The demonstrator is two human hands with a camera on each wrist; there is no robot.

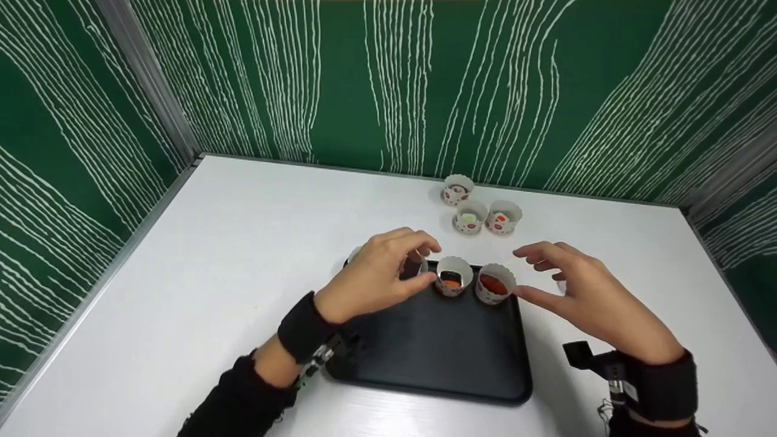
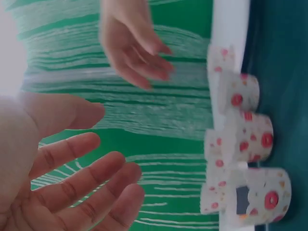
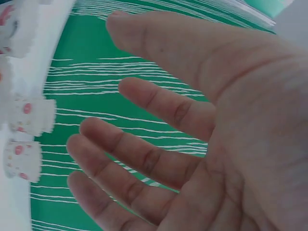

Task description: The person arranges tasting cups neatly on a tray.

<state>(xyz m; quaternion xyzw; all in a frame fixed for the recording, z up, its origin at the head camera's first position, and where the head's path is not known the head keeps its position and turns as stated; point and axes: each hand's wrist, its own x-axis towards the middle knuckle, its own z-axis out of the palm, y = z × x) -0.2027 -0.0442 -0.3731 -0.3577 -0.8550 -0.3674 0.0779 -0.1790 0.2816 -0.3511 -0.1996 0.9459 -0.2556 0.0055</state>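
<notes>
Both hands hover with nothing held. My left hand [image 1: 379,270] is over the back part of a black tray [image 1: 437,346], its thumb and fingers spread and bent loosely; the left wrist view shows its bare palm. Paper cups with red prints line the tray's back edge. One cup [image 1: 454,285] has black and orange inside, and another cup [image 1: 495,284] has red contents. A cup with dark contents [image 1: 414,266] is partly hidden behind my left fingers. My right hand [image 1: 573,282] is just right of the red-filled cup, fingers relaxed and apart, palm bare in the right wrist view [image 3: 202,159].
Farther back on the white table [image 1: 273,224] stand three more paper cups: one at the rear [image 1: 458,189], one with pale green inside [image 1: 470,217] and one with orange-red inside [image 1: 504,217]. Green panels [image 1: 340,79] with white lines border the table behind and on both sides.
</notes>
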